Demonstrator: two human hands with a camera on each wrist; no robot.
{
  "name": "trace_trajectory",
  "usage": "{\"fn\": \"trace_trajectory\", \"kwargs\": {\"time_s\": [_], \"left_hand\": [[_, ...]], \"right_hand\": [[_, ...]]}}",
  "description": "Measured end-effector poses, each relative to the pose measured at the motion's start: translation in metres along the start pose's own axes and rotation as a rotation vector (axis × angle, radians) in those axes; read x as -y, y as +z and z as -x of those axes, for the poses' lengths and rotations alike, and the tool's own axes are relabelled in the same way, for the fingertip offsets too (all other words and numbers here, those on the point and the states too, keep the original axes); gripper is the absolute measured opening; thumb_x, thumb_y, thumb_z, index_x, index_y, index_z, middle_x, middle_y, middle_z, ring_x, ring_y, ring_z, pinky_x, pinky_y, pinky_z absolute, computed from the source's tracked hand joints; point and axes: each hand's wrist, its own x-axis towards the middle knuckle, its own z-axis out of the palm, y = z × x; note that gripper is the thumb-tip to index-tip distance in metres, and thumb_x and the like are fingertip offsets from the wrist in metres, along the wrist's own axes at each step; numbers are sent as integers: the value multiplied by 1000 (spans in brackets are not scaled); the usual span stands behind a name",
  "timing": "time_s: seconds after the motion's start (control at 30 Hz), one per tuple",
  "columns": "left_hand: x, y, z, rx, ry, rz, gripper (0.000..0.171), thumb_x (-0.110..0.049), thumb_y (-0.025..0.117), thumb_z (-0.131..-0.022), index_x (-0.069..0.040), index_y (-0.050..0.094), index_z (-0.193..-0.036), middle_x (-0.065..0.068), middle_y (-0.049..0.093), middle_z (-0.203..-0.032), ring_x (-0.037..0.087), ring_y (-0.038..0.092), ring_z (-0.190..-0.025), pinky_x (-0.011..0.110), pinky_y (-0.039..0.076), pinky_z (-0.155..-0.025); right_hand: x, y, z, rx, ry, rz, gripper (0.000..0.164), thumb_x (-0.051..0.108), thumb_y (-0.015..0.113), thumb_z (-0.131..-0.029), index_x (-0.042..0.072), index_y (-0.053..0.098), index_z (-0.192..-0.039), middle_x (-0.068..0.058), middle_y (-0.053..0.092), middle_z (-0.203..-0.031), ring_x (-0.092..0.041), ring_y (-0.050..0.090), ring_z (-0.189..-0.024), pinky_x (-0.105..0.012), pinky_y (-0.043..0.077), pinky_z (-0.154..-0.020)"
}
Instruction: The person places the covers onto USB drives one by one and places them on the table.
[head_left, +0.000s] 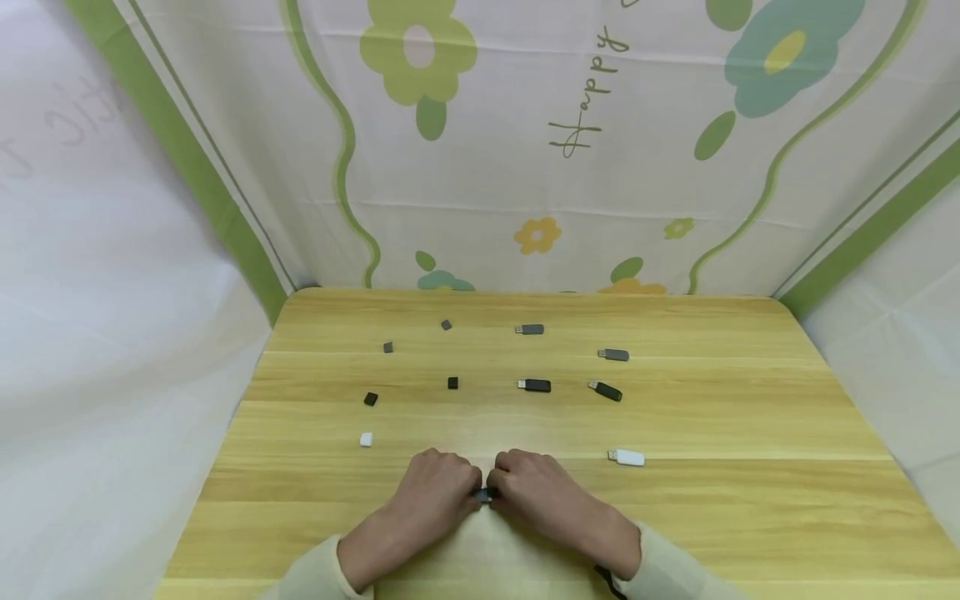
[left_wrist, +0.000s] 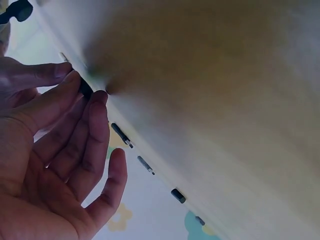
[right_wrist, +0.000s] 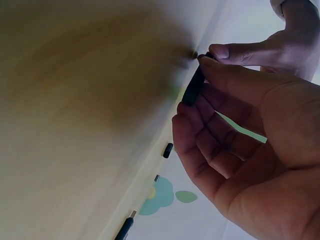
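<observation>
The right hand (head_left: 546, 500) pinches a small dark stick (right_wrist: 194, 88), and the left hand (head_left: 433, 493) pinches at its end. It sits between them, its long way seeming to run from hand to hand, both just as near. Farther out on the bench (head_left: 720, 525), little caps (head_left: 371, 399) lie left, loose sticks (head_left: 627, 457) right.

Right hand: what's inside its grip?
The right hand pinches a small black piece. Part of it shows; the rest is covered, so its full shape can't be seen.
</observation>
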Motion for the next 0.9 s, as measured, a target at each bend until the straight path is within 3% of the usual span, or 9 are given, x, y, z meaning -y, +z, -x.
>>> {"fn": "trace_trajectory", "kwargs": {"time_s": [0.37, 0.9], "left_hand": [[-1, 1, 1, 18, -3, -33, 33, -29, 93, -79, -19, 64, -66, -13, 45, -56, 4, 30, -54, 24, 30, -52], [-1, 3, 1, 14, -14, -53, 28, -24, 91, -80, -19, 66, -68, -13, 49, -59, 3, 33, -53, 23, 31, -52]], "right_hand": [[3, 2, -2, 28, 28, 6, 12, 18, 87, -89, 15, 76, -85, 7, 60, -77, -2, 45, -66, -16, 40, -56], [2, 3, 0, 24, 36, 23, 13, 23, 88, -88, 18, 75, -88, 8, 60, -80, -3, 47, -68, -18, 40, -56]]}}
